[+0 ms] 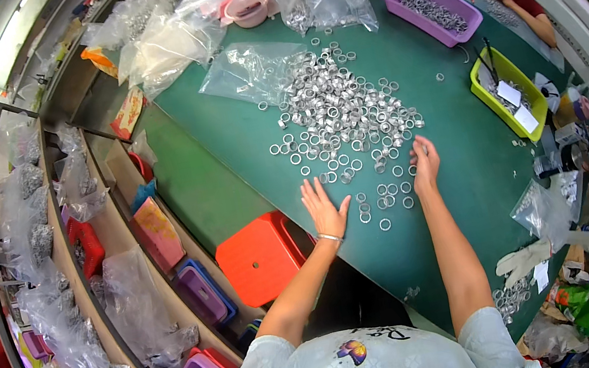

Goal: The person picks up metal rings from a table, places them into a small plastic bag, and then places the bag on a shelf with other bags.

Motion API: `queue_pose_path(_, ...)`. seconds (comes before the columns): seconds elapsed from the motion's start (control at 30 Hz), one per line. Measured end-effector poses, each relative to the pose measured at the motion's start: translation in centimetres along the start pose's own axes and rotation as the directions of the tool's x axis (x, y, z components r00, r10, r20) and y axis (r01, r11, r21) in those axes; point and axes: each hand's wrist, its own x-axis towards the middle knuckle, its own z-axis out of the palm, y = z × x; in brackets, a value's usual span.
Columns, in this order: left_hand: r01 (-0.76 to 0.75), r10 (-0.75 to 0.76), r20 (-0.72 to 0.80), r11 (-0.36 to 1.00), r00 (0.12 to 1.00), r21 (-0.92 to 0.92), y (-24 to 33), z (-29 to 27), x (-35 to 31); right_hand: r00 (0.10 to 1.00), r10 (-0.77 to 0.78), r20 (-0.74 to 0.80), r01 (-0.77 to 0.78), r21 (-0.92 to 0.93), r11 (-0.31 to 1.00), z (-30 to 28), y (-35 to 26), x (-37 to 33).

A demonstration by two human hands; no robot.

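A large heap of small silvery metal rings point(339, 101) lies on the green tabletop point(238, 135), with loose rings spread from its near edge. My left hand point(325, 208) rests at the table's left edge, fingers spread, and nothing shows in it. Just right of the scattered rings is my right hand point(425, 161), turned on its side with the fingers curved and the palm facing the rings. Several rings point(383, 196) lie on the table between my two hands. No ring shows in the right hand, whose fingers are partly apart.
A clear plastic bag point(255, 71) lies beside the heap. Purple point(431, 8) and yellow-green baskets point(508, 93) of small parts stand at the right, near another person's arm point(536, 23). A red stool point(257, 261) touches the left side; bagged parts point(58, 320) fill the shelves.
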Motion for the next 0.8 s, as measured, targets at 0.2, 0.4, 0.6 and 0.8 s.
queue_pose_path(0.2,-0.082,0.091,0.079,0.991,0.993,-0.103,2.0,2.7,3.6,0.857,-0.477,0.194,0.482,-0.626,0.613,4.2,1.4,6.1)
queue_pose_path(0.4,-0.115,0.136,0.063,0.959,0.989,-0.26,5.0,4.3,6.6,0.817,-0.474,0.328,0.551,-0.686,0.475,4.6,0.5,5.0)
queue_pose_path(0.6,0.031,-0.016,0.034,0.847,0.999,-0.531,7.1,6.5,7.1,0.87,-0.411,0.271,0.483,-0.633,0.606,5.2,0.2,1.8)
queue_pose_path(0.8,0.063,-0.043,0.048,0.792,0.998,-0.607,7.1,7.1,7.9,0.943,-0.278,0.184,0.331,-0.609,0.72,5.9,0.1,-0.1)
